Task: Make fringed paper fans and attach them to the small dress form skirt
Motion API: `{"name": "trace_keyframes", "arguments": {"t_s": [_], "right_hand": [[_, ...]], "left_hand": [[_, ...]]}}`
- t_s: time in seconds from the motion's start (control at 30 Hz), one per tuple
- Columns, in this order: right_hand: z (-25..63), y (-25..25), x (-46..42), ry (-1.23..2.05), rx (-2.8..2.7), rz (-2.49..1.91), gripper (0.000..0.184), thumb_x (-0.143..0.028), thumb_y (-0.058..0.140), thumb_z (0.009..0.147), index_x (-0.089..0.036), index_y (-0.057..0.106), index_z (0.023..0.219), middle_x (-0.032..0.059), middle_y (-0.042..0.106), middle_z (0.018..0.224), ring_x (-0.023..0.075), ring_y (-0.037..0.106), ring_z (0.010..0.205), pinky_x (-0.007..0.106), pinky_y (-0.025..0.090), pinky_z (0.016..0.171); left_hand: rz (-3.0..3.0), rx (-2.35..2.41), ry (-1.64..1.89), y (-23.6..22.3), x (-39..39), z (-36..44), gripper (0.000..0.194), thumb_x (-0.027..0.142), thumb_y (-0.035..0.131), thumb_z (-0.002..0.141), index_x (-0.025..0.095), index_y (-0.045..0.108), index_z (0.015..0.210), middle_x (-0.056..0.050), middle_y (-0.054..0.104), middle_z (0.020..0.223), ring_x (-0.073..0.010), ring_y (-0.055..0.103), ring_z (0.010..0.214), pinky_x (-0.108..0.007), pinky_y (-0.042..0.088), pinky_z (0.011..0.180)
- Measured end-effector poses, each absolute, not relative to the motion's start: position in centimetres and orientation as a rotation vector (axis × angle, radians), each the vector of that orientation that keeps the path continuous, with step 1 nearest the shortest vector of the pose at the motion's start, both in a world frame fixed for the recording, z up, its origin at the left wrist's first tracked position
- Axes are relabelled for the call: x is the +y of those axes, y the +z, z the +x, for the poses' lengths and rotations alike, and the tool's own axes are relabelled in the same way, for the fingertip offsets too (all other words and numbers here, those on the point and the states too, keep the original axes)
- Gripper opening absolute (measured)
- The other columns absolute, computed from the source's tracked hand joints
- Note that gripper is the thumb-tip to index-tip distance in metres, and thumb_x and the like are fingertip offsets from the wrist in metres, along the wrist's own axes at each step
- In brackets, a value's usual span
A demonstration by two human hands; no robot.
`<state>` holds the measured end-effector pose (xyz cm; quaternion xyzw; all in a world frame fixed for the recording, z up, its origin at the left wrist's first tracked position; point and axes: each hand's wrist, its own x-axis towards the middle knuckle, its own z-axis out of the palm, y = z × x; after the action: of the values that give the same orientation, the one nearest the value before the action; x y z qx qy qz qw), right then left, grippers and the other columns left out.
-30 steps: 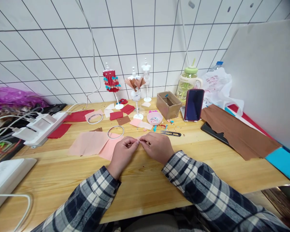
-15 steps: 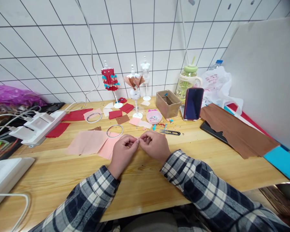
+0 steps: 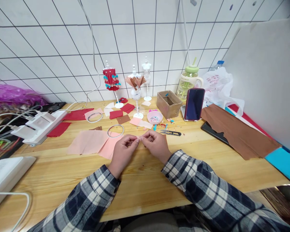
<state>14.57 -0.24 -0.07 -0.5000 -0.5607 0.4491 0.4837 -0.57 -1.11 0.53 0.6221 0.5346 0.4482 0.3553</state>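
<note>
My left hand (image 3: 124, 152) and my right hand (image 3: 156, 145) meet tip to tip above the table, each with thumb and forefinger pinched. Something small and pale shows between the fingertips, too small to name. Left of my hands lie pale pink paper sheets (image 3: 85, 141), with a silver ring (image 3: 115, 131) on one of them. Thread snips (image 3: 171, 132) rest beyond my right hand. Behind them a pink dish (image 3: 154, 117) holds tiny shiny bits. A small white mannequin (image 3: 136, 94) wears a pleated brown and pink paper piece (image 3: 135, 82).
A red-dressed mannequin (image 3: 111, 79) and a bare mannequin (image 3: 147, 69) stand by the wall. Further right are a cardboard box (image 3: 169, 104), an upright phone (image 3: 194, 103), a green-lidded jug (image 3: 189, 82) and brown paper (image 3: 241, 132). A power strip (image 3: 44, 129) sits at left.
My right fingertips have shifted slightly, and a little more of the pale bit shows between the hands. The whole view has moved a touch; the table items lie as before.
</note>
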Motion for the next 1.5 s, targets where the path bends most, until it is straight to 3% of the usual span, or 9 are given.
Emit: {"name": "trace_keyframes", "arguments": {"t_s": [0.13,0.3,0.57,0.9,1.03,1.13,1.2,1.3,1.5], "right_hand": [[14.5,-0.1,-0.2,1.117,-1.350,-1.203,0.015,-0.033,0.063,0.074,-0.019,0.060,0.071,-0.0055,0.050,0.052,0.0091,0.040,0.047,0.022,0.027,0.045],[14.4,0.0,-0.2,1.265,-1.214,-1.119,0.016,-0.034,0.063,0.073,-0.019,0.058,0.071,-0.0056,0.053,0.055,0.0097,0.047,0.050,0.022,0.034,0.047],[14.1,0.4,-0.4,1.440,-1.013,-1.021,0.015,-0.033,0.064,0.069,-0.019,0.057,0.070,-0.0087,0.045,0.049,0.0067,0.035,0.042,0.020,0.025,0.040],[14.2,-0.4,0.2,1.564,-0.764,-0.974,0.019,-0.032,0.063,0.068,-0.019,0.051,0.076,-0.0109,0.043,0.057,0.0027,0.030,0.039,0.017,0.025,0.037],[14.6,-0.5,0.6,1.527,-0.652,-1.013,0.024,-0.033,0.065,0.066,-0.019,0.051,0.078,-0.0096,0.048,0.062,0.0023,0.037,0.040,0.015,0.027,0.035],[15.3,-0.3,1.1,1.480,-0.547,-1.030,0.028,-0.034,0.068,0.065,-0.021,0.050,0.081,-0.0043,0.063,0.078,0.0038,0.050,0.045,0.014,0.032,0.035],[16.1,0.1,1.6,1.433,-0.521,-1.011,0.030,-0.035,0.070,0.066,-0.021,0.050,0.084,0.0004,0.069,0.090,0.0057,0.056,0.050,0.014,0.036,0.036],[18.2,1.4,2.8,1.212,-0.669,-1.037,0.030,-0.040,0.069,0.070,-0.021,0.051,0.086,0.0023,0.070,0.087,0.0092,0.058,0.055,0.017,0.042,0.041],[23.3,4.8,8.0,0.313,-1.222,-1.349,0.022,-0.038,0.059,0.080,-0.018,0.066,0.082,0.0039,0.068,0.077,0.0145,0.057,0.064,0.026,0.045,0.059]], "left_hand": [[1.533,1.315,1.135,0.5,-1.0,-0.6,0.021,0.038,0.067,0.078,0.018,0.067,0.081,-0.002,0.069,0.080,-0.0171,0.062,0.077,-0.027,0.048,0.073],[1.523,1.329,1.138,0.5,-1.0,-0.4,0.021,0.038,0.068,0.076,0.018,0.068,0.081,-0.003,0.071,0.080,-0.0175,0.063,0.075,-0.027,0.049,0.070],[1.552,1.370,1.160,0.4,-1.1,-0.4,0.020,0.037,0.068,0.076,0.018,0.069,0.082,-0.004,0.072,0.081,-0.0183,0.064,0.075,-0.029,0.050,0.071],[1.338,1.253,1.248,0.2,-1.3,-0.6,0.021,0.037,0.072,0.073,0.018,0.064,0.079,-0.001,0.069,0.074,-0.0154,0.064,0.071,-0.028,0.051,0.072],[1.065,1.092,1.315,-0.1,-1.1,-0.7,0.024,0.036,0.074,0.072,0.018,0.061,0.083,-0.001,0.069,0.079,-0.0142,0.066,0.076,-0.027,0.051,0.076],[0.946,1.029,1.320,0.0,-0.9,-0.7,0.025,0.035,0.074,0.072,0.019,0.059,0.083,0.000,0.067,0.082,-0.0164,0.068,0.085,-0.028,0.053,0.078],[0.935,1.032,1.316,-0.1,-0.8,-0.8,0.026,0.035,0.074,0.072,0.019,0.058,0.084,0.000,0.066,0.083,-0.0166,0.068,0.087,-0.028,0.053,0.078],[0.983,1.053,1.268,-0.2,-0.7,-1.0,0.025,0.037,0.072,0.073,0.019,0.058,0.084,0.000,0.065,0.082,-0.0149,0.066,0.081,-0.028,0.052,0.078],[1.475,1.158,0.945,0.0,-0.9,-1.2,0.021,0.040,0.061,0.082,0.020,0.060,0.078,0.000,0.066,0.075,-0.0179,0.064,0.074,-0.030,0.051,0.070]]}}
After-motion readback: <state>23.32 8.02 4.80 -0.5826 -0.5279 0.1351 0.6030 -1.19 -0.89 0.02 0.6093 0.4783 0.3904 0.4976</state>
